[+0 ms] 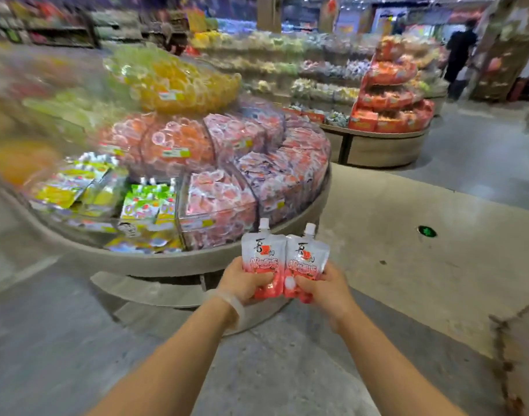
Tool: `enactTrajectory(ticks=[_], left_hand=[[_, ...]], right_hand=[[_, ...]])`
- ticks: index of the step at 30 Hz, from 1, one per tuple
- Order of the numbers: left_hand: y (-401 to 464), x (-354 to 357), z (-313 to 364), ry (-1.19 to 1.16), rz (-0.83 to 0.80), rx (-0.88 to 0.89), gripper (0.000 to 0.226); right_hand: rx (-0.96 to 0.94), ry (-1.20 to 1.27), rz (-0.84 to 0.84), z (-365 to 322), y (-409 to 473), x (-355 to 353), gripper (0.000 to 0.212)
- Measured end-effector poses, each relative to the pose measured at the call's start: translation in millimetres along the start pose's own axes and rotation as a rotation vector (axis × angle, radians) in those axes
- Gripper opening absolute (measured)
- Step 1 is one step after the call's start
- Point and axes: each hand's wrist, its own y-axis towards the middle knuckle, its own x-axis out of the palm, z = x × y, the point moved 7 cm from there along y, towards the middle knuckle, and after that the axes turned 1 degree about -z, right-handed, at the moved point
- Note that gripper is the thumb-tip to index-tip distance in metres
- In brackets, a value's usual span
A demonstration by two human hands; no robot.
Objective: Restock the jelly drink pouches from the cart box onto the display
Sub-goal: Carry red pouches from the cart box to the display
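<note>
Left hand: the left hand (pixel 246 282), low in the centre of the frame, has its fingers curled round the bottom of a white-and-red spouted jelly drink pouch (pixel 262 259) and holds it upright, cap at the top.
Right hand: the right hand (pixel 323 288) grips the lower part of a second white-and-red spouted pouch (pixel 306 264), also upright; the two pouches touch side by side.
Wrist: a pale translucent band (pixel 231 304) circles the left wrist.
Display: a round tiered display stand with a grey curved rim (pixel 173 259) fills the left and centre of the frame; the held pouches sit just in front of its near rim.
Display compartments: clear dividers split the lower tier; green-and-yellow pouches (pixel 147 202) lie left of centre, pink wrapped jelly cups (pixel 218 202) just beside them on the right.
Upper tier: a heap of yellow jelly cups (pixel 182 85) tops the stand; the far left is blurred.
Open floor: bare grey concrete floor (pixel 422 235) spreads to the right of the stand and below the forearms.
Far edge: a second round stand stacked with red packets (pixel 392 115) stands well apart at the upper right, with a floor lane between the two stands.
Person: a dark-clothed figure (pixel 460 55) stands at the upper right.
</note>
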Motion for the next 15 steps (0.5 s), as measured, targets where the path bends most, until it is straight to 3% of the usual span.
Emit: enactTrajectory(ticks=[15], left_hand=[[36.0,-301.3,78.4,-0.172,0.497,0.153,0.031]], right_hand=[[-0.038,-0.063,-0.509,-28.5,127.9,330.2,0.025]])
